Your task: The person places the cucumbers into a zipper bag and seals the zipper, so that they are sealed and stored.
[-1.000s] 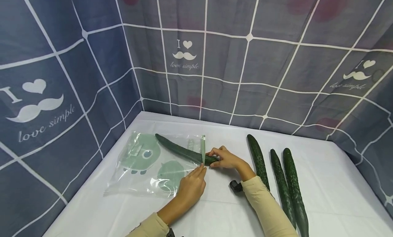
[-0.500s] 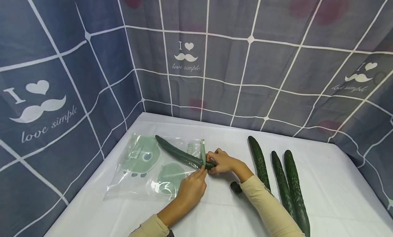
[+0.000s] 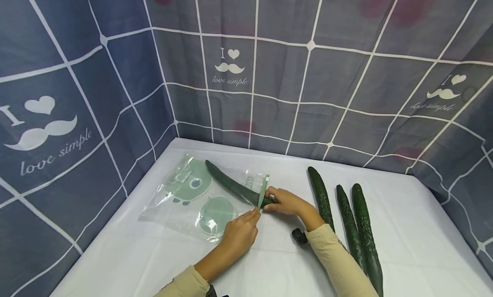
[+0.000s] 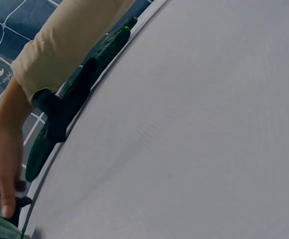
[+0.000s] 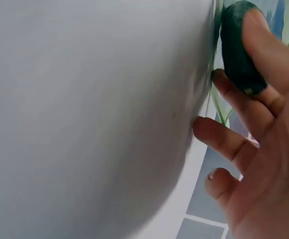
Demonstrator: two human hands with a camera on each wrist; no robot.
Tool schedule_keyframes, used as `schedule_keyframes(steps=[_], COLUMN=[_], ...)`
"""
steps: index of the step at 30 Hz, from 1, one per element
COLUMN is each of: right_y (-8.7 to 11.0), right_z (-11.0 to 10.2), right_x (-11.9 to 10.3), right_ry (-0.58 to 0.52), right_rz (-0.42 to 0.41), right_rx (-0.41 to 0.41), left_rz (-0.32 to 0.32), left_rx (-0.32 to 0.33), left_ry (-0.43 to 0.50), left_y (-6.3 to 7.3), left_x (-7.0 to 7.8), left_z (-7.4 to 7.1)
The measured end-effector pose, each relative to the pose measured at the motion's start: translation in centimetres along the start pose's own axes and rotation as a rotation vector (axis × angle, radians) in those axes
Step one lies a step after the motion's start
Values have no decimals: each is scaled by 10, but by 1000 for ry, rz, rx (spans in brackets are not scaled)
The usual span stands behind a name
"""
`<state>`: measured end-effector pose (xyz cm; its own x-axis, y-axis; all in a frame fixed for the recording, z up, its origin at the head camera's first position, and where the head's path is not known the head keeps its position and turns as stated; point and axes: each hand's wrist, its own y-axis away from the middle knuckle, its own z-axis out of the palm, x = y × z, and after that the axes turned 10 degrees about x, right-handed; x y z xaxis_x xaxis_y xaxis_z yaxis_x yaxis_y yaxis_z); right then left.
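In the head view a clear zip bag with green cartoon prints lies on the table's left half. A dark green cucumber lies slanted inside it, with its near end sticking out past the green zip strip. My left hand pinches the bag at the lower end of that strip. My right hand grips the protruding cucumber end. In the right wrist view the thumb lies on the cucumber end, fingers behind it. The left wrist view shows my right hand, but not my left.
To the right lie three more cucumbers: one beside my right forearm, and a pair, one close to the other. A white cloth covers the table. Grey-blue printed curtains stand behind and at the left.
The bag and the cucumber in it have shifted a little right and turned slightly clockwise. My right hand has kept its grip on the cucumber end, and my left stays at the bag's mouth.
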<state>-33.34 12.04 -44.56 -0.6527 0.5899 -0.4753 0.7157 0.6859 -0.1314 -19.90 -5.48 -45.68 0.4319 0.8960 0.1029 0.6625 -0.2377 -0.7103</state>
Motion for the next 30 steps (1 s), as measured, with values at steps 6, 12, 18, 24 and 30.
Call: schedule_keyframes(steps=[6, 12, 18, 24, 30], right_y=[-12, -26, -35, -30, -22], right_z=[4, 9, 11, 9, 9], right_x=[1, 3, 1, 4, 16], right_ry=[-59, -97, -81, -237, -351], right_rz=[99, 237, 303, 306, 243], right_rx=[129, 193, 261, 179, 117], left_rz=[-2, 3, 9, -13, -18], left_rx=[9, 7, 32, 13, 11], left_ry=[21, 14, 18, 48, 54], left_y=[1, 3, 3, 2, 2], left_x=[-1, -3, -5, -4, -3], left_z=[2, 4, 6, 7, 7])
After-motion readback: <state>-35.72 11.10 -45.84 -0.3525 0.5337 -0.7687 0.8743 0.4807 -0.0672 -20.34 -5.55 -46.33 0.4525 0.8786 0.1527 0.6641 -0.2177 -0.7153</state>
